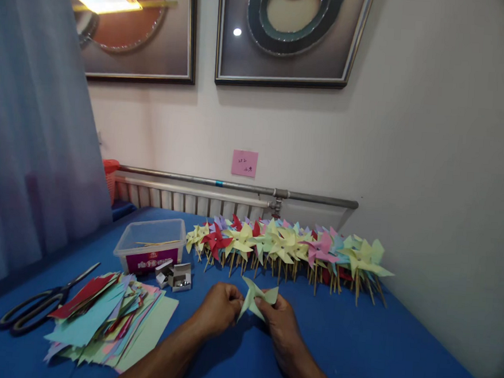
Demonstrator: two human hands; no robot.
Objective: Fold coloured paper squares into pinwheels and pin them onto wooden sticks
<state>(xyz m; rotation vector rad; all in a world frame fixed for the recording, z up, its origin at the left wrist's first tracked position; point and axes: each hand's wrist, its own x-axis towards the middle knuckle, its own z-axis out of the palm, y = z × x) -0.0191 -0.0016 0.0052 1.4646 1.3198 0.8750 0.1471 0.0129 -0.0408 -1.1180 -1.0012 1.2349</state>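
Observation:
A pale green paper pinwheel is held just above the blue tabletop, its blades folded in toward the middle. My right hand is closed on it, with the thumb pressed near its centre. My left hand has its fingers curled in a pinch against the pinwheel's left edge; what lies between those fingertips is hidden. Left of my hands are two small open boxes with shiny metal bits inside. A pile of coloured paper sheets lies beside my left forearm.
Many finished pinwheels on wooden sticks stand in a dense row along the back. A clear plastic tub holds a few thin sticks. Black-handled scissors lie at far left. A pipe runs along the wall behind the table.

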